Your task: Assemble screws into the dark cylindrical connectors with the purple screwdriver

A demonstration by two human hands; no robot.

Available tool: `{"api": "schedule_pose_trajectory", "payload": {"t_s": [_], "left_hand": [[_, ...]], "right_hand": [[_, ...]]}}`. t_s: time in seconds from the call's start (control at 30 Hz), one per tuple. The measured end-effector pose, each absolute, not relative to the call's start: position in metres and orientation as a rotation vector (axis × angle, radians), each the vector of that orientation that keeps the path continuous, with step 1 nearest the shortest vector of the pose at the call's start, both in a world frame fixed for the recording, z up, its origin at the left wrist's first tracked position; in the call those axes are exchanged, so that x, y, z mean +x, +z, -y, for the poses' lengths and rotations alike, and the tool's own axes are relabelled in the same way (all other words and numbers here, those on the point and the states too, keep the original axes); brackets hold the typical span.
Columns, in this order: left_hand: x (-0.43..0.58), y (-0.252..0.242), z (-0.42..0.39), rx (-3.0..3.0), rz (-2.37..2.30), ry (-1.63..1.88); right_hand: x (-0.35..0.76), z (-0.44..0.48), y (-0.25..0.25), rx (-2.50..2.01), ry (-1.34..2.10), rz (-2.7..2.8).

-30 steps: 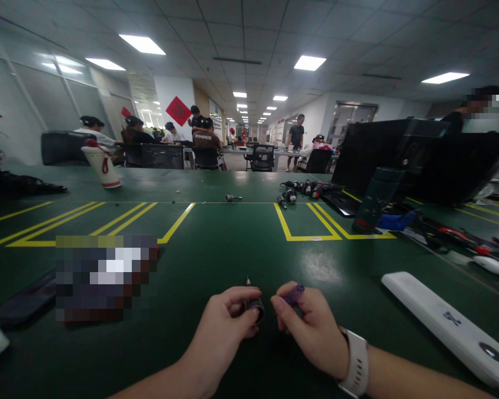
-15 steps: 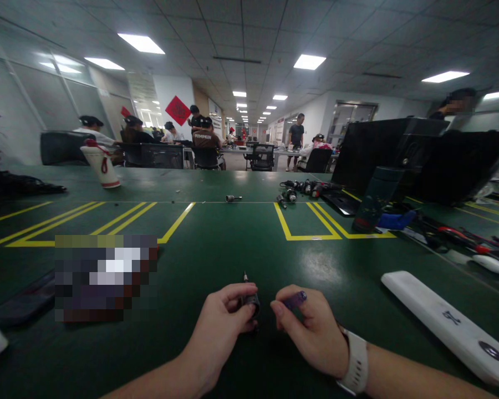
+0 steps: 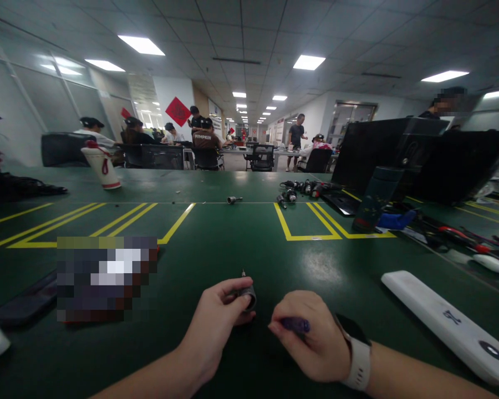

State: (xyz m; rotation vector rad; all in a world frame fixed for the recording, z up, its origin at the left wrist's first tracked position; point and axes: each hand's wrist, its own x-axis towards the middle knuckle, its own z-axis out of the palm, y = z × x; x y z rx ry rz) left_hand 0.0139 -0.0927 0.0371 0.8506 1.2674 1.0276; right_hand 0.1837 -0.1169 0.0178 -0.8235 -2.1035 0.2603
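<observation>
My left hand (image 3: 218,313) is closed around a dark metal cylindrical part (image 3: 251,299), its hollow round end turned toward my right hand. A thin pointed shaft sticks out of the far side of the part. Just to the right, my right hand (image 3: 311,332) is curled around a small tool with a purple, see-through handle (image 3: 296,325). The handle's rounded end points right; the tool's working tip is hidden by the fingers. A gap separates the two hands, both low over the green table (image 3: 233,249).
A similar metal part (image 3: 233,199) lies farther back, with several more in a cluster (image 3: 303,189) to its right. A long white case (image 3: 444,324) is at right, near a dark bottle (image 3: 376,199). A blurred-out flat object (image 3: 108,282) and a white cup (image 3: 103,166) are at left.
My left hand has tilted the metal part, bringing its hollow end more into view. My right hand has turned, so the purple handle now lies lower and flatter.
</observation>
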Motion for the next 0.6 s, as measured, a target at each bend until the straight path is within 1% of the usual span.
{"api": "schedule_pose_trajectory", "payload": {"t_s": [0.07, 0.23, 0.4, 0.6], "left_hand": [[0.013, 0.0387, 0.0909, 0.814, -1.256, 1.04], [0.0127, 0.0421, 0.0864, 0.734, -1.217, 1.107], [0.0134, 0.0426, 0.0861, 0.716, -1.206, 1.143], [0.0113, 0.0422, 0.0863, 0.714, -1.152, 1.132]], "right_hand": [[0.1837, 0.1167, 0.018, -0.838, 0.296, 2.047], [0.1798, 0.1096, 0.0165, -0.914, 0.598, 1.697], [0.1784, 0.1113, 0.0175, -0.883, 0.483, 1.79], [0.1774, 0.1097, 0.0171, -0.878, 0.654, 1.64]]}}
